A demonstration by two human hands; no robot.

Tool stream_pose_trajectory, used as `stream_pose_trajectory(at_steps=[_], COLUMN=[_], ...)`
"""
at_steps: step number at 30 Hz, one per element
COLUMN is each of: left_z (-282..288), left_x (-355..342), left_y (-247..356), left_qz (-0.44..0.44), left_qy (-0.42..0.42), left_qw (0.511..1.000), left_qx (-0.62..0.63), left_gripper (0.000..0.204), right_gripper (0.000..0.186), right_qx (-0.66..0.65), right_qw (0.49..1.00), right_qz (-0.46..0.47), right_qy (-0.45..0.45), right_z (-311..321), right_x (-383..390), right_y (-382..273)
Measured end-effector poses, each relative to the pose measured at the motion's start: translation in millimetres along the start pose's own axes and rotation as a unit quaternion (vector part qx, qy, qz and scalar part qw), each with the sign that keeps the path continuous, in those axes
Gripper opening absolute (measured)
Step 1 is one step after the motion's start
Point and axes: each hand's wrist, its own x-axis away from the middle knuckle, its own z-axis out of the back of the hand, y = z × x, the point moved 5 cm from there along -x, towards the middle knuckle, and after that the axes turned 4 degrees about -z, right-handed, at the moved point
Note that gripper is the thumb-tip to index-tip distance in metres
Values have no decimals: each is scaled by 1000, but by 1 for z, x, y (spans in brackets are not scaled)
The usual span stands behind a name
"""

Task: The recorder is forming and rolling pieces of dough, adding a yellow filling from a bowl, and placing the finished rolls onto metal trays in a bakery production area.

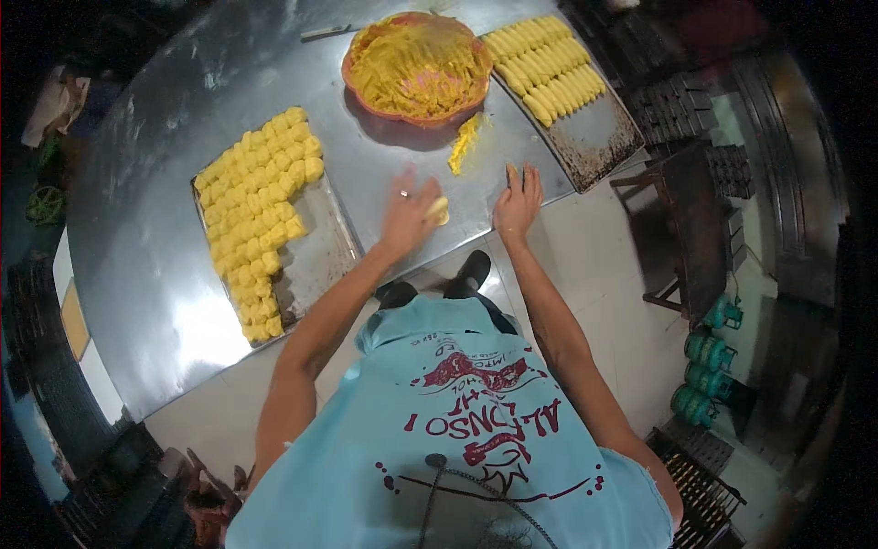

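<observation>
My left hand (411, 218) is palm down over the metal table, its fingers smeared by motion. At its thumb side is a small piece of yellow dough (441, 211), touching the hand; whether the fingers grip it does not show. My right hand (519, 203) rests on the table near the front edge, fingers stretched out and nothing in them. Left of my hands lies a tray (315, 265) with rows of rounded yellow dough pieces (251, 197). Ahead stands a scalloped orange bowl (416, 114) with yellow filling (412, 59); a yellow smear (465, 145) lies beside it.
Far right on the metal table (146, 238), a second tray (594, 151) carries rows of long yellow dough rolls (544, 69). A flat metal strip (329, 32) lies behind the bowl. Right of the table are a dark wooden stand (681, 229) and several green gas cylinders (709, 352).
</observation>
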Motion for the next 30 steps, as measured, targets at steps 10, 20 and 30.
stream_pose_trajectory(at_steps=[10,20,30], left_z=[20,-2,11], left_x=[14,44,-127], left_y=[19,67,145], left_qz=[67,-18,162], left_qy=[-26,-7,-74], left_qw=[997,999,924], left_qx=[-13,-49,339], left_gripper=[58,53,76], right_gripper=[49,22,19], right_qx=[-16,-266,-624], right_qw=[999,939,612], right_qz=[-30,-202,-450], right_qy=[3,-80,-183], right_z=[0,62,67], right_x=[16,78,-26], right_y=[1,3,11])
